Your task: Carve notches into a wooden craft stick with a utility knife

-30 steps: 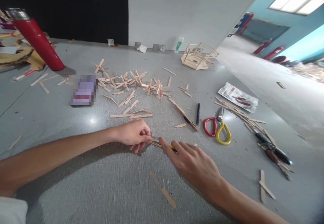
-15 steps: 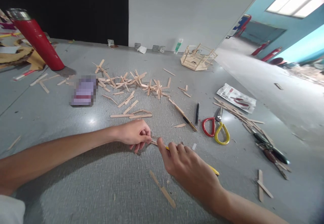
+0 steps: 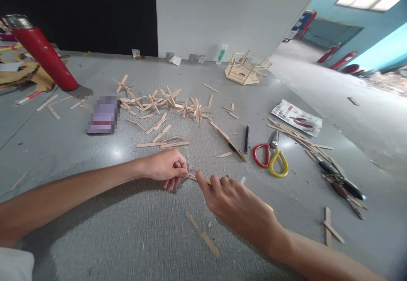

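Observation:
My left hand is closed, pinching one end of a thin wooden craft stick just above the table. Wrapped in the fingers of my right hand is a slim yellow utility knife. Only short yellow parts of it show, and my fingers hide most of the handle. Its front end meets the craft stick between my two hands, where the blade is too small to make out. Below my hands, a split piece of stick lies on the table.
Loose sticks and a crossed-stick pile lie beyond my hands. To the right are scissors with red and yellow handles, a black pen and dark-handled pliers. A red flask and a stick frame stand farther back.
The camera view has shifted slightly. Both hands keep the same hold, with the stick and the knife nearly where they were; my right hand has turned only a little.

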`<state>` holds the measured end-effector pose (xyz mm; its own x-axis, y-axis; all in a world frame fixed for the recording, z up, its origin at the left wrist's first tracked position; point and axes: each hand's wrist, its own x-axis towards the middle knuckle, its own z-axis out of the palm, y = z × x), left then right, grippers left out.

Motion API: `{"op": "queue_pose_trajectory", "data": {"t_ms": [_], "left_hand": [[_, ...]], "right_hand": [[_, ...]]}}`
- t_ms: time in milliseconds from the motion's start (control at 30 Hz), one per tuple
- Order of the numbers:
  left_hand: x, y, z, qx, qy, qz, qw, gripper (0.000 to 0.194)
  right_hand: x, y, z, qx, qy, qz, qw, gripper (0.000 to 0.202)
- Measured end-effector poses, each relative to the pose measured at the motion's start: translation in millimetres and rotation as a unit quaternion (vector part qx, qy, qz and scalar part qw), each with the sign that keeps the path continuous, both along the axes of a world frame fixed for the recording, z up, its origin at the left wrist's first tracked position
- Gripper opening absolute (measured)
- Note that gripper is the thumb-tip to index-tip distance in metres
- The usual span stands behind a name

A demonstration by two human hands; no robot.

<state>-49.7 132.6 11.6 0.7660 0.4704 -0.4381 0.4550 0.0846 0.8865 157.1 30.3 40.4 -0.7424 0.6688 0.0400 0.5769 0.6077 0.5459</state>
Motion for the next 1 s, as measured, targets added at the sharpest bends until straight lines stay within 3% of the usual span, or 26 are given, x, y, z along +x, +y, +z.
{"op": "queue_pose_trajectory", "data": {"t_ms": [267, 567, 833, 1000], "left_hand": [[-2, 2, -5.0, -0.014, -0.017, 0.001, 1.000, 0.032], [0, 0, 7.0, -0.022, 0.005, 0.002, 1.000, 0.030], [-1, 1, -2.2, -0.023, -0.013, -0.001, 1.000, 0.031], [0, 1, -0.4, -0.026, -0.014, 0.003, 1.000, 0.031]], "right_hand": [[5, 1, -1.4, -0.011, 0.018, -0.008, 1.000, 0.039], [18, -2, -11.2, 0.003, 0.079, -0.017, 0.997, 0.048], [16, 0, -16.8, -0.016, 0.088, -0.028, 0.996, 0.050], [15, 0, -18.4, -0.024, 0.091, -0.025, 0.995, 0.051]]}}
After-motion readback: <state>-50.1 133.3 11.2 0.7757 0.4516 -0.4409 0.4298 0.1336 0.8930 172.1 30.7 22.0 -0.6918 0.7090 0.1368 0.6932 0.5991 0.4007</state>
